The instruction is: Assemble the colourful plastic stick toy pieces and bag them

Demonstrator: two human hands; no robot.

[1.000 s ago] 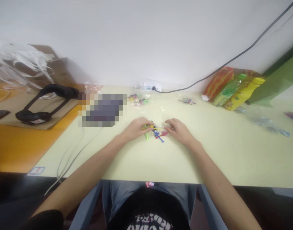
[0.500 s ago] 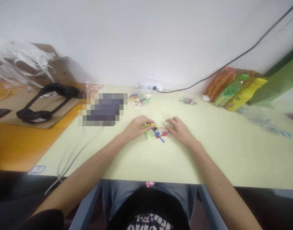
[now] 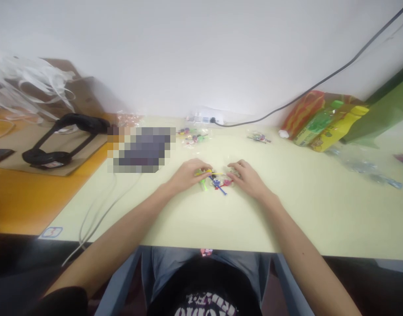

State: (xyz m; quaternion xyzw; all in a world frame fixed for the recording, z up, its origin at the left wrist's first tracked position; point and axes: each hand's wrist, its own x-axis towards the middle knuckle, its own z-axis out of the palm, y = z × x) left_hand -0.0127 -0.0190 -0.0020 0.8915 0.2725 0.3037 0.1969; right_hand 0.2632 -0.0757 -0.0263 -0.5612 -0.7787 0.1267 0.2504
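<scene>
Between my two hands on the pale table lies a cluster of small colourful plastic pieces (image 3: 216,182). Blue, red, pink, yellow and green show among them, and some have thin stems. A faint clear plastic bag (image 3: 228,159) glints around the cluster, though its outline is hard to make out. My left hand (image 3: 192,172) is closed at the left side of the cluster, thumb and fingers pinching by the yellow and green pieces. My right hand (image 3: 246,175) is closed at the right side, fingers bent in by the pink piece. Their fingertips partly hide what they grip.
Further back lie more bagged colourful pieces (image 3: 194,137) and a smaller bagged set (image 3: 259,137). A pixelated dark object (image 3: 144,147) and cables stand left, near a black headset-like frame (image 3: 66,140). Bottles (image 3: 320,125) and clear bags (image 3: 366,166) are right. A power strip (image 3: 204,117) sits at the wall.
Almost nothing differs. Both hands keep the same place and grip around the colourful pieces; the view has shifted very slightly.
</scene>
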